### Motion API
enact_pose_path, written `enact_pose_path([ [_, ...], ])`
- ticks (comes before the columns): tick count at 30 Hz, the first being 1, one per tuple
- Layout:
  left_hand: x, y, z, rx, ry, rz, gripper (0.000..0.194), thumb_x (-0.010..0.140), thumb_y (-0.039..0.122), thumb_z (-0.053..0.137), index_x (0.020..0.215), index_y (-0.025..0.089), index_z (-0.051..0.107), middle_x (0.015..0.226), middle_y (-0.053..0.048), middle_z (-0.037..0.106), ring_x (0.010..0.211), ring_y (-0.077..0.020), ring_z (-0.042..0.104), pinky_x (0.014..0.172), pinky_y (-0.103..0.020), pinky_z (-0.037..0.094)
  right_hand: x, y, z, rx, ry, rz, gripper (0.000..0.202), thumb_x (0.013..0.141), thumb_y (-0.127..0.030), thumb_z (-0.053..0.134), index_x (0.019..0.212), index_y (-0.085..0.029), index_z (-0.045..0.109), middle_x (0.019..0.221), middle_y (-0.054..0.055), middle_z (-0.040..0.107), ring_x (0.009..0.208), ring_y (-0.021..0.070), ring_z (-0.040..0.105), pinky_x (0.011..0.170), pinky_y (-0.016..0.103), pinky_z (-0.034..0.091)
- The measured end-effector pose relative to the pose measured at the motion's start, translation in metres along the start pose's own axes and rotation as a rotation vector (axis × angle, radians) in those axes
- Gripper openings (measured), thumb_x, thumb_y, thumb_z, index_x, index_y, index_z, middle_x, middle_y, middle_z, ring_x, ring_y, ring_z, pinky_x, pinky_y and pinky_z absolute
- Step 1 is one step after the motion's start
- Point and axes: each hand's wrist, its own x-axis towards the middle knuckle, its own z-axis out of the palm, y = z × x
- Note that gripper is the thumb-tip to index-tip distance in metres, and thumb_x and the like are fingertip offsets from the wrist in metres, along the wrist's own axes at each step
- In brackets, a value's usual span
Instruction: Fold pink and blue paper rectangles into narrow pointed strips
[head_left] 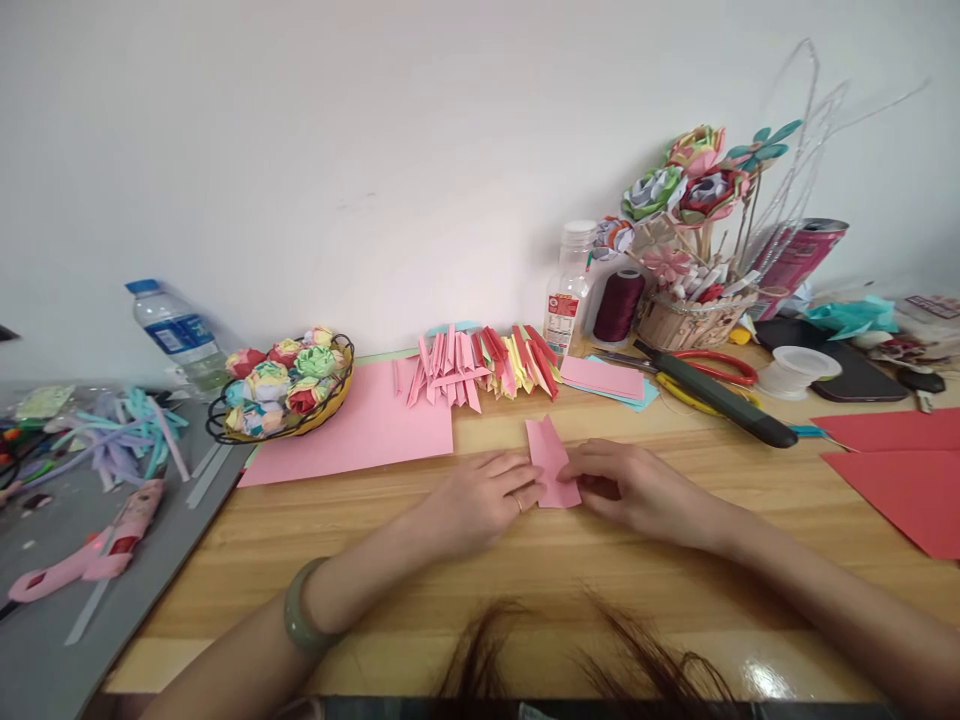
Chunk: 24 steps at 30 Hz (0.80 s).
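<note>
A small pink paper [552, 462] with a lengthwise crease lies on the wooden table, its top edge notched. My left hand [481, 497] rests at the paper's left edge, fingers together and pointing right, a ring on one finger. On the other side, my right hand [628, 490] has its thumb and fingers closed on the paper's right edge. Behind the paper stand folded pink strips [448, 368] and folded red and yellow pieces [517, 360]. A stack of flat pink slips [604, 378] lies behind my right hand.
A basket of paper flowers [330, 400] sits on a large pink sheet [390, 420] at left. A glue gun [97, 555] lies far left. Right are a bottle [568, 290], a cutter [720, 395], scissors [716, 366] and red sheets [907, 490].
</note>
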Motion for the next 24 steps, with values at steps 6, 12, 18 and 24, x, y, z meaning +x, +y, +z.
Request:
enact_pose_path([
  [6, 0.003, 0.007, -0.004, 0.011, -0.032, 0.033, 0.025, 0.092, 0.019, 0.040, 0.110, 0.014, 0.057, 0.110, -0.005, 0.061, 0.094, -0.0156, 0.054, 0.084, -0.030, 0.048, 0.000, -0.004, 0.007, -0.289, 0.080, -0.147, 0.023, 0.087, -0.023, 0.046, 0.090, -0.020, 0.068, 0.078, 0.007, 0.057, 0.073, 0.0168, 0.050, 0.061, 0.027, 0.038],
  [12, 0.000, 0.005, 0.002, 0.015, 0.009, 0.079, 0.024, 0.091, 0.015, 0.041, 0.108, 0.008, 0.057, 0.106, -0.006, 0.063, 0.095, -0.0173, 0.054, 0.084, -0.028, 0.049, -0.002, -0.005, -0.003, -0.303, 0.051, -0.204, 0.021, 0.087, -0.024, 0.047, 0.082, -0.018, 0.067, 0.084, 0.007, 0.059, 0.078, 0.0173, 0.052, 0.065, 0.029, 0.039],
  [18, 0.001, 0.007, 0.001, 0.065, 0.017, 0.085, 0.022, 0.091, 0.016, 0.042, 0.103, 0.009, 0.059, 0.100, -0.006, 0.065, 0.096, -0.0177, 0.055, 0.082, -0.030, 0.049, -0.005, -0.001, -0.003, -0.253, -0.053, -0.162, 0.024, 0.089, -0.017, 0.041, 0.093, -0.017, 0.064, 0.087, 0.008, 0.063, 0.078, 0.0169, 0.057, 0.065, 0.027, 0.043],
  [24, 0.002, 0.007, 0.001, 0.105, 0.037, 0.080, 0.020, 0.091, 0.016, 0.043, 0.102, 0.011, 0.059, 0.106, -0.005, 0.063, 0.096, -0.0166, 0.055, 0.085, -0.030, 0.046, 0.001, 0.000, 0.006, -0.400, 0.122, -0.302, 0.028, 0.090, -0.018, 0.038, 0.080, -0.016, 0.064, 0.089, 0.010, 0.061, 0.087, 0.0218, 0.051, 0.074, 0.036, 0.041],
])
